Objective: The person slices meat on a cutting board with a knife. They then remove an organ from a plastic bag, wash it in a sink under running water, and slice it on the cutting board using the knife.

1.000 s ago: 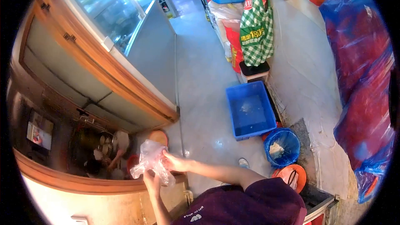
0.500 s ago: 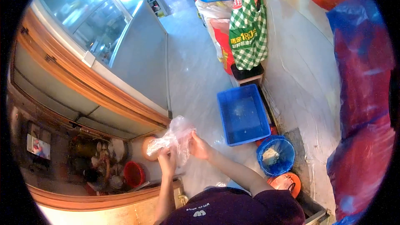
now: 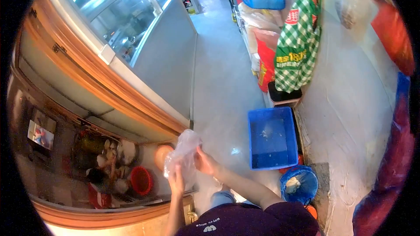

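A crumpled clear plastic bag (image 3: 186,146) hangs between my two hands, low in the middle of the view. My left hand (image 3: 176,181) grips its lower left side, fingers pressed into the film. At the bag's right edge, my right hand (image 3: 205,161) pinches the plastic with thumb and fingers. Whether the bag has anything inside cannot be made out. Behind the bag, partly covered by it, is a round orange tub (image 3: 162,155).
Beyond the doorway at left, a person (image 3: 103,170) is low down near a red basket (image 3: 142,180). A blue crate (image 3: 273,140), a blue-lined bin (image 3: 299,183) and a green checked bag (image 3: 297,39) stand right of the walkway.
My hands and the bag have shifted slightly within the view, and the bag's shape has changed between them. The camera view has turned, so the crate and bin sit lower and farther right.
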### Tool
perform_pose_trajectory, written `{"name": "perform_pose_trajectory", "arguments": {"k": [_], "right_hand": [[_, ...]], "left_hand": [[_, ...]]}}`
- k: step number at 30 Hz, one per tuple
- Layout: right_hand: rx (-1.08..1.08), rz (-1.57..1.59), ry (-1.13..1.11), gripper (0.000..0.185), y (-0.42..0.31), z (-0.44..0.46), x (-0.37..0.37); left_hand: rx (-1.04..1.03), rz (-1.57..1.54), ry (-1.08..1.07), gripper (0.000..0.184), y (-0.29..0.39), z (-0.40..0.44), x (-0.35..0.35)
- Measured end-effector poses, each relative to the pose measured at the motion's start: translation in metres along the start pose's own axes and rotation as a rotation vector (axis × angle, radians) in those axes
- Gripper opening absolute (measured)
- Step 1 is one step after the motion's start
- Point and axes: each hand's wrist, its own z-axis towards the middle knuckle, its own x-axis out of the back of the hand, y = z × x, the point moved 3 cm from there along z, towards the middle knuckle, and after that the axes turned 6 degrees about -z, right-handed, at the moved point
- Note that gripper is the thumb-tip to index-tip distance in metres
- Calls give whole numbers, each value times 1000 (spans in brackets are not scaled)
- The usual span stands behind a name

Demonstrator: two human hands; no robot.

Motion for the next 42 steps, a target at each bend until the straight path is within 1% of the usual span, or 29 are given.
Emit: {"name": "perform_pose_trajectory", "arguments": {"k": [2,3,4,5,6,8,11,12,14,15,17,22,23,25,26,28,30,33,36,39,41,42], "right_hand": [[-8,-29,11,45,9,40,31],[2,-31,71,43,8,52,31],[16,-34,125,40,2,67,28],[35,-44,174,37,-10,85,24],[61,-62,161,40,-23,100,11],[110,-80,147,46,-39,115,-18],[92,-181,119,54,-66,136,-37],[95,-199,105,54,-72,142,-34],[106,-234,73,55,-83,157,-25],[112,-242,100,57,-93,163,-28],[121,-256,160,59,-114,167,-31],[244,-292,199,62,-186,197,2],[258,-296,216,62,-204,203,8],[262,-315,184,60,-241,219,25],[264,-328,164,59,-264,228,31],[269,-360,93,57,-311,243,23],[260,-378,78,56,-345,253,18],[228,-413,115,53,-396,270,18],[220,-381,141,52,-427,290,28],[251,-337,125,52,-443,308,49],[279,-321,75,52,-451,309,50],[288,-310,107,52,-453,311,54]], "left_hand": [[-61,66,-39,31,-20,24,10],[-92,97,-59,30,-27,36,15],[-41,62,-75,25,-31,50,20],[-72,46,-23,25,-35,69,26],[-101,27,29,25,-42,88,30],[-27,-89,102,25,-52,114,41],[237,-390,166,29,-50,168,49],[278,-362,222,29,-59,185,50],[189,-315,161,27,-68,215,53],[139,-298,130,28,-69,231,50],[163,-443,59,26,-73,256,33],[225,-765,-130,22,-86,311,-20],[288,-779,-105,20,-105,327,-30],[422,-806,-44,27,-118,359,-52],[277,-655,-25,25,-117,371,-64],[152,-377,112,27,-101,395,-88],[151,-183,137,34,-96,421,-103],[42,-122,154,42,-81,462,-133],[-140,150,318,39,-35,485,-156],[-146,262,238,61,-33,507,-174],[-247,350,262,41,-27,515,-183],[-297,392,274,32,-21,518,-187]]}}
